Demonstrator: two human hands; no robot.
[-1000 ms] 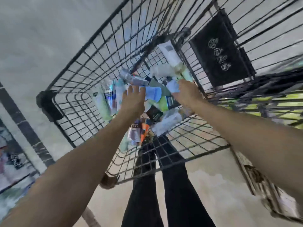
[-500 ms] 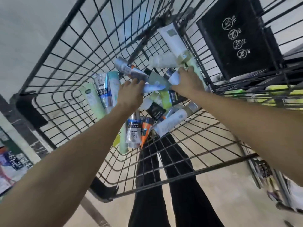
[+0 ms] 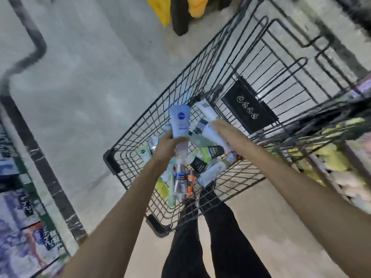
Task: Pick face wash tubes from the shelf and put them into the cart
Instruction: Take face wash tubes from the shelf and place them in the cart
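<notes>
A black wire cart [image 3: 140,125] stands in front of me with several face wash tubes [image 3: 208,173] heaped on its floor. My left hand [image 3: 165,146] grips a pale blue tube [image 3: 179,121] near its cap end and holds it upright above the heap. My right hand [image 3: 222,129] reaches into the cart and wraps around a white tube [image 3: 212,135] lying among the others. Its fingers are mostly hidden behind the back of the hand.
A black sign panel [image 3: 249,111] hangs on the cart's folded child seat. Shelves with packaged goods run along the left [image 3: 22,217] and right [image 3: 341,167] edges. A black pole and yellow items [image 3: 180,15] stand on the floor beyond the cart. My legs [image 3: 210,237] show below.
My left hand has lifted the pale blue tube out of the heap and turned it upright. The right hand has shifted onto a white tube. The view has pulled back from the cart.
</notes>
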